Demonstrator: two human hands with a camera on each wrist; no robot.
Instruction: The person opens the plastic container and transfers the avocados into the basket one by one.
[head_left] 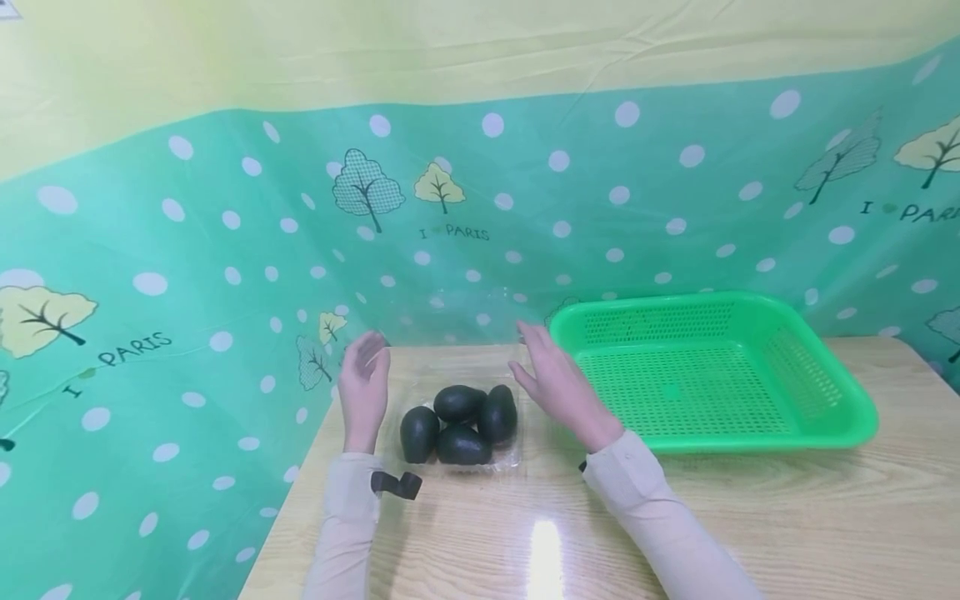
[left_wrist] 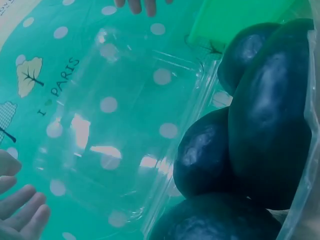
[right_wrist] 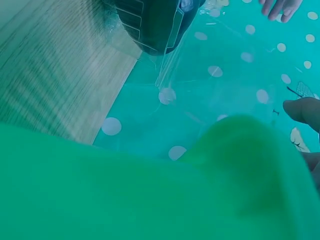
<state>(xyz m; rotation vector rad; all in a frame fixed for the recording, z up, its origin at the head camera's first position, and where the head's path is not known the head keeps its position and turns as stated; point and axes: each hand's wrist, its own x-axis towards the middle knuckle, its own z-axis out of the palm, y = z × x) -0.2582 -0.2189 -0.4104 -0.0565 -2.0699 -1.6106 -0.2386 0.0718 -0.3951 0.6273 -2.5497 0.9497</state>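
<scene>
Several dark green avocados lie in a clear plastic clamshell box near the table's back left corner. Its clear lid stands raised against the backdrop. My left hand hovers at the box's left side with its fingers straight. My right hand hovers at the right side, also with relaxed fingers, holding nothing. The left wrist view shows the avocados close up, the raised lid and my left fingertips apart from it. In the right wrist view one avocado shows above the blurred basket rim.
A green perforated basket sits on the wooden table to the right of the box, close behind my right wrist. A turquoise dotted cloth hangs behind and left of the table. A black strap is on my left wrist.
</scene>
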